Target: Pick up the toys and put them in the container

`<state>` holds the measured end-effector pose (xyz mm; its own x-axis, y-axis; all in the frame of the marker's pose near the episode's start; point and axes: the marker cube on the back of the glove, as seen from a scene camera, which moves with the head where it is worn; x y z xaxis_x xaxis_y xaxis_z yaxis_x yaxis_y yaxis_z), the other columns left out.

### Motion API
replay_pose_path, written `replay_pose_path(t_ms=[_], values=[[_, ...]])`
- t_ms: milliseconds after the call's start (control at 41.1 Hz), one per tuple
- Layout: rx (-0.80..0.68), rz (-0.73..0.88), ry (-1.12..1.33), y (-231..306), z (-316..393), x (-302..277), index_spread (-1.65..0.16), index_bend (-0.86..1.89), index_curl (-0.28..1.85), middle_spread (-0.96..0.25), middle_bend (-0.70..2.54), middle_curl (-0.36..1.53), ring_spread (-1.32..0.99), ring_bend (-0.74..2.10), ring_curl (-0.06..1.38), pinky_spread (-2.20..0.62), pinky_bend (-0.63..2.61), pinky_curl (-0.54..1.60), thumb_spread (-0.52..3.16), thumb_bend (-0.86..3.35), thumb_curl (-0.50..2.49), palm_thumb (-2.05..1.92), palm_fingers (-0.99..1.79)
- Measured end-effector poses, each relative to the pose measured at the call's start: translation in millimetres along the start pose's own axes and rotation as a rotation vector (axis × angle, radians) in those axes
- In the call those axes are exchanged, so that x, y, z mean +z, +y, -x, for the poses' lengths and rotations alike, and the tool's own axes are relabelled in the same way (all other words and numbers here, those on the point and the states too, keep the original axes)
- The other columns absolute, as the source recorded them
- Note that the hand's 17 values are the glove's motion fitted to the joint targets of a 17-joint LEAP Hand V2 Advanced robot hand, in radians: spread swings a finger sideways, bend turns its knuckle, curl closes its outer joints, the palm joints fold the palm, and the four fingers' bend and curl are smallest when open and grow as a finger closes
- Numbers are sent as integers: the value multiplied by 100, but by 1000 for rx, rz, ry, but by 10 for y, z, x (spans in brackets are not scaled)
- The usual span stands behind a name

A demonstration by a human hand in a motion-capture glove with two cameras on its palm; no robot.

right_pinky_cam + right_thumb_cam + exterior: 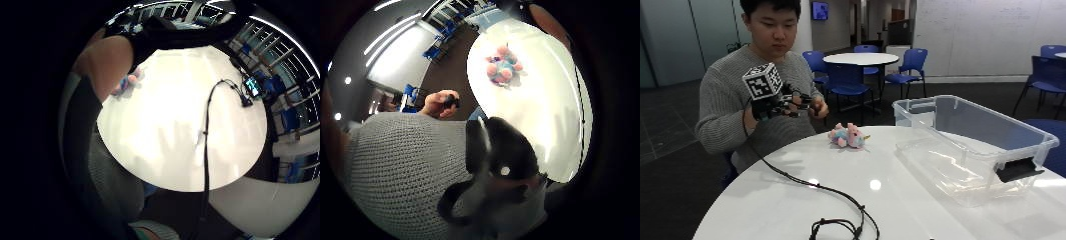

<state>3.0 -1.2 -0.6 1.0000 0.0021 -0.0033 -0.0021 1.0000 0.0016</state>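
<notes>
Gloved hand (776,106) raised at chest, well off desk (840,200); fingers seemingly relaxed, hard to tell. Plush toy (848,136) at container's (973,145) nine o'clock.

One plush toy (848,136), one clear container (973,145), one table (840,200)
</notes>
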Motion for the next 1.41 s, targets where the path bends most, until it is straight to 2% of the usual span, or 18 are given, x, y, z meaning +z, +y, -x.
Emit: replay_pose_path(t_ms=[219, 535, 656, 778, 924, 1264, 1410], values=[[8, 6, -3, -39, -5, 16, -28, 20, 12, -14, 15, 6, -11, 23, 7, 3, 62, 20, 97, 2, 5, 1, 16], [-33, 40, -1, -336, 29, 64, -35, 20, 20, -17, 17, 12, -14, 28, 12, 4, 67, 25, 130, 0, 12, -1, 11], [-95, 85, -66, -1073, 70, 17, -37, 18, 22, -18, 17, 14, -15, 29, 13, 4, 70, 26, 135, -1, 14, -1, 11], [-97, 120, -68, -1867, 142, 43, -37, 16, 23, -18, 18, 16, -16, 33, 15, 4, 74, 28, 138, -1, 16, -1, 9], [-123, 164, 15, -2348, 230, 249, -38, 17, 25, -18, 17, 18, -16, 36, 17, 4, 77, 30, 140, -1, 17, -1, 7], [-111, 437, -35, -2061, 283, 1315, -38, 18, 28, -18, 18, 22, -17, 42, 21, 3, 83, 32, 142, -1, 20, -1, 5], [-63, 473, 21, -2001, 290, 1630, -38, 18, 29, -18, 17, 23, -17, 43, 22, 3, 85, 33, 143, -1, 22, 0, 3]])
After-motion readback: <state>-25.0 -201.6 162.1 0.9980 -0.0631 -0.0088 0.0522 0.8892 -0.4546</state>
